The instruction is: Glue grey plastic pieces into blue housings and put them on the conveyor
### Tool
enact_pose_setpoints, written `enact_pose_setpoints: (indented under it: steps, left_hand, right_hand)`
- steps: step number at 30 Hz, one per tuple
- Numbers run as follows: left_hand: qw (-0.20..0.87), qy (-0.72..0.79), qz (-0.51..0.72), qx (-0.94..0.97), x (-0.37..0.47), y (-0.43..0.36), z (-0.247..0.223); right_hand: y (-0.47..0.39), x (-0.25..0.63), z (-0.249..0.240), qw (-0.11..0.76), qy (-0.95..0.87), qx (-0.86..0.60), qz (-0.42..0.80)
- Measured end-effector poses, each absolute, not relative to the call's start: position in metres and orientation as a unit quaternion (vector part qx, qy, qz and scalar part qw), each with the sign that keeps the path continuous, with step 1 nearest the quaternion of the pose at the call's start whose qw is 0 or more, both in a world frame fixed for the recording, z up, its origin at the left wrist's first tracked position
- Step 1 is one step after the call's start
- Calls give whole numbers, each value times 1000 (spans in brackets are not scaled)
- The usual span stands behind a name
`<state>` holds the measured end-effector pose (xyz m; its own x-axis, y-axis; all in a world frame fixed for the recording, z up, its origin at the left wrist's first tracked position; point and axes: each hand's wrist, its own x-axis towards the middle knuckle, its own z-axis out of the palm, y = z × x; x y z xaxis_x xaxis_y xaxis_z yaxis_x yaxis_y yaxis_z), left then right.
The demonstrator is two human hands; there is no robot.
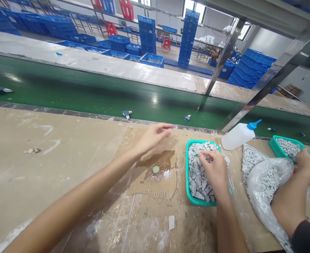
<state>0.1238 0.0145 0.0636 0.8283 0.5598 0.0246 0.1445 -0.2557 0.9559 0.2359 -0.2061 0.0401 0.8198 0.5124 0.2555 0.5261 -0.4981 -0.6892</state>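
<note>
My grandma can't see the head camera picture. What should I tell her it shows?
A person's right hand reaches into a green basket of small grey pieces, while the left hand is above cardboard. Beyond lies a green belt; to the right are a white bottle and another person's arm.

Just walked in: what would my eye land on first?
Probably the turquoise basket heaped with small grey pieces, right of centre, with the person's right-hand fingers at the heap. Beyond it, a green belt runs across the view, and tall stacks of blue crates rise behind.
</note>
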Motion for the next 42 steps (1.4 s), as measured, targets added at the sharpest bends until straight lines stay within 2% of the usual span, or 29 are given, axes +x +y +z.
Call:
enact_pose_setpoints:
  steps: [3, 7, 10, 17, 19, 21, 23, 25, 30, 38, 40, 42]
  left_hand:
    - [640, 123, 134, 746, 114, -33, 65]
    - [603, 83, 170, 775, 107, -64, 61]
    - [568, 97, 200, 792, 105, -67, 59]
    - [538, 66, 137, 829, 138, -17, 34]
    - [471, 114, 174, 857, 161, 16, 22]
    - [343, 124, 207, 908, 187, 50, 14]
    - [237, 75, 168, 954, 213, 81, 10]
    - [206, 54, 115, 970, 235, 104, 8]
    - [274, 117, 78, 951, 262, 132, 6]
    - [381, 213, 228, 870, 201, 119, 15]
    - [483, 223, 256, 807, 165, 99, 18]
    - [636, 221, 272, 687, 125, 74, 21]
  right_hand:
    - [-212, 232, 56, 494, -326, -795, 132]
    - [-211, 224, 65, 563, -333, -681, 330]
    - [-206, 220, 61, 599, -300, -620, 409]
    - [-196, 225, 47, 655, -250, -614, 362]
    - [-195, 226, 45, 662, -238, -628, 332]
    - [-194, 226, 42, 660, -240, -640, 312]
    - [-193, 225, 39, 653, -247, -648, 305]
    - [-192, 224, 38, 649, -246, -655, 298]
    - [-191, 223, 38, 645, -224, -683, 258]
    - [-198, 214, 45, 648, -258, -674, 244]
    - [-199, 205, 47, 634, -278, -684, 232]
    - [-199, 190, 47, 603, -326, -700, 202]
